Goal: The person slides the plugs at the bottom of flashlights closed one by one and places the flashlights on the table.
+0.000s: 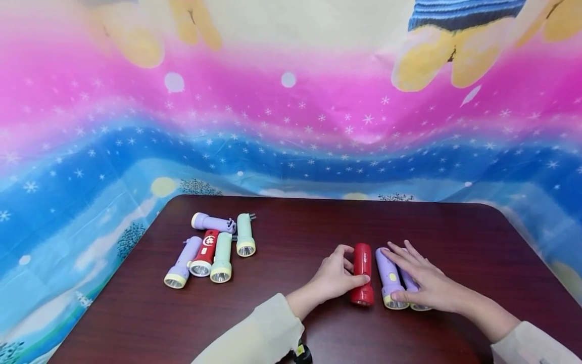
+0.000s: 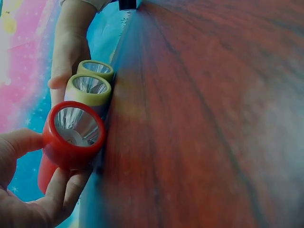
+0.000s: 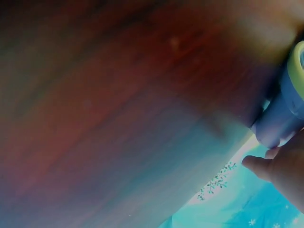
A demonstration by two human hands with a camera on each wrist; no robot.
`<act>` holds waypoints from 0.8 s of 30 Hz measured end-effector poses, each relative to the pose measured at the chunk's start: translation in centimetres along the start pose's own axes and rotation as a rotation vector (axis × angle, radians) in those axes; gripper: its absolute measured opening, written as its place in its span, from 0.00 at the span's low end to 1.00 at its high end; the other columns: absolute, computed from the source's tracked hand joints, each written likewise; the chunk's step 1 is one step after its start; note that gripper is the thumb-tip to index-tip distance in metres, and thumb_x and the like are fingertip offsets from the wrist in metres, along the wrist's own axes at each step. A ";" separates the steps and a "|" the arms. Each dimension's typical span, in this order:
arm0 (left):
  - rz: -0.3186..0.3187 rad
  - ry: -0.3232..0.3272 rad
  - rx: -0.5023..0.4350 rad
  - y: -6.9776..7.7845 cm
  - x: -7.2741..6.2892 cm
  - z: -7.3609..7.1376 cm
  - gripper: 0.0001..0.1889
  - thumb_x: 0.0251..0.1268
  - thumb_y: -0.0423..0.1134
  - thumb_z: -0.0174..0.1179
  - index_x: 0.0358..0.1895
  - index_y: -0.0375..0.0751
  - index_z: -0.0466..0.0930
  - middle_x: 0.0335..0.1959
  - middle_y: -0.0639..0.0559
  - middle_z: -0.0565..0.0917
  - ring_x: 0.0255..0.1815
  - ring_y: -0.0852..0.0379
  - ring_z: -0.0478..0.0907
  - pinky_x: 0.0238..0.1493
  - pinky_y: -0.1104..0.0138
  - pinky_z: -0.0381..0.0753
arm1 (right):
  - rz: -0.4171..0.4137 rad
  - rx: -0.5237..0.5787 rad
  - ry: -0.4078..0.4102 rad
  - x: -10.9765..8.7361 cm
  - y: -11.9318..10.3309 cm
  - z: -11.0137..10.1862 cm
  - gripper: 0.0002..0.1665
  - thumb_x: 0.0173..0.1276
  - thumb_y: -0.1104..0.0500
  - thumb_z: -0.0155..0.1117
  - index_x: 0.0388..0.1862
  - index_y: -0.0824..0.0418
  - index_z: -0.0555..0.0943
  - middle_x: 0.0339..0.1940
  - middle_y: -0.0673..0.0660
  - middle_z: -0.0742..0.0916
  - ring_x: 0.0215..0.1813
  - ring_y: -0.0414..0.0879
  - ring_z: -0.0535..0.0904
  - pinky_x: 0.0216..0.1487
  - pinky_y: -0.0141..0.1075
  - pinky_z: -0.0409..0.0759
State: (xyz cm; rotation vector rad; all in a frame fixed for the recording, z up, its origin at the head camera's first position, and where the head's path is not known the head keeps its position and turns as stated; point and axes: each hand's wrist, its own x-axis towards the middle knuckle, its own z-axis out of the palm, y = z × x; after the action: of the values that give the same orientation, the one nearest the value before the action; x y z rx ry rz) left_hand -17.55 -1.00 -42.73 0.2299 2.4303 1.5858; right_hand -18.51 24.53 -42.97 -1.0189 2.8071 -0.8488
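Note:
My left hand [image 1: 335, 273] grips a red flashlight [image 1: 362, 268], thumb across its near end and fingers at its far side. In the left wrist view the red head [image 2: 71, 137] with its silvery reflector faces the camera. Just to its right, two purple flashlights with pale yellow rims lie side by side, a left one [image 1: 387, 273] and a right one [image 1: 407, 279]. Over them rests my right hand [image 1: 425, 280], fingers stretched out and thumb by the left one's lens. It covers much of the right one. A purple flashlight [image 3: 285, 104] shows beside the fingers in the right wrist view.
At the left of the dark wooden table [image 1: 291, 232] lies a group of flashlights: two purple [image 1: 184, 263], one red [image 1: 205, 253] and two pale green [image 1: 222, 258]. A small black object [image 1: 302, 353] shows by the left sleeve. A patterned cloth [image 1: 291, 126] hangs behind the table.

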 end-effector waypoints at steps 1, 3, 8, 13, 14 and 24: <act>-0.005 0.002 -0.003 0.1 0.1 0.1 0.33 0.54 0.39 0.74 0.63 0.44 0.68 0.36 0.52 0.80 0.31 0.64 0.79 0.35 0.68 0.84 | 0.004 0.002 -0.002 0.0 0.0 0.0 0.51 0.59 0.45 0.73 0.78 0.47 0.61 0.79 0.62 0.63 0.78 0.74 0.45 0.54 0.81 0.55; -0.015 0.007 -0.007 0.1 0.2 0.3 0.33 0.54 0.39 0.74 0.62 0.44 0.68 0.34 0.52 0.80 0.30 0.63 0.79 0.35 0.68 0.84 | 0.010 0.004 -0.005 0.1 0.1 0.1 0.51 0.59 0.45 0.73 0.79 0.46 0.60 0.79 0.61 0.63 0.79 0.74 0.45 0.53 0.81 0.55; -0.040 0.009 -0.018 0.3 0.5 0.6 0.31 0.55 0.39 0.74 0.61 0.44 0.69 0.32 0.53 0.80 0.29 0.62 0.79 0.34 0.68 0.83 | 0.017 0.012 -0.006 0.1 0.1 0.1 0.51 0.59 0.45 0.73 0.79 0.46 0.60 0.79 0.62 0.63 0.78 0.75 0.45 0.53 0.82 0.55; -0.058 0.017 -0.016 0.5 0.7 1.0 0.30 0.55 0.39 0.73 0.60 0.44 0.70 0.33 0.52 0.80 0.29 0.62 0.78 0.33 0.68 0.82 | 0.016 0.011 0.002 0.1 0.2 0.2 0.51 0.59 0.45 0.73 0.79 0.47 0.60 0.78 0.63 0.64 0.78 0.75 0.45 0.52 0.82 0.55; -0.061 0.019 -0.015 0.5 0.7 1.1 0.30 0.55 0.39 0.73 0.59 0.44 0.70 0.34 0.52 0.80 0.29 0.62 0.78 0.33 0.69 0.82 | 0.017 0.010 0.002 0.2 0.2 0.2 0.51 0.59 0.45 0.73 0.79 0.47 0.60 0.78 0.63 0.64 0.78 0.75 0.45 0.52 0.82 0.55; -0.078 0.037 0.015 0.3 0.9 1.6 0.29 0.55 0.41 0.73 0.59 0.44 0.71 0.33 0.52 0.79 0.29 0.61 0.75 0.31 0.69 0.80 | 0.023 0.003 0.002 0.0 -0.1 0.3 0.51 0.58 0.45 0.73 0.78 0.47 0.60 0.78 0.63 0.64 0.77 0.76 0.46 0.52 0.83 0.56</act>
State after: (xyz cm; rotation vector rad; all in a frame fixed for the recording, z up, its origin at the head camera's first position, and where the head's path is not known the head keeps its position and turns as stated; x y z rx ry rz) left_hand -17.97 0.78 -43.17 0.1083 2.4484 1.5526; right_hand -18.41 24.32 -43.13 -0.9833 2.8121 -0.8521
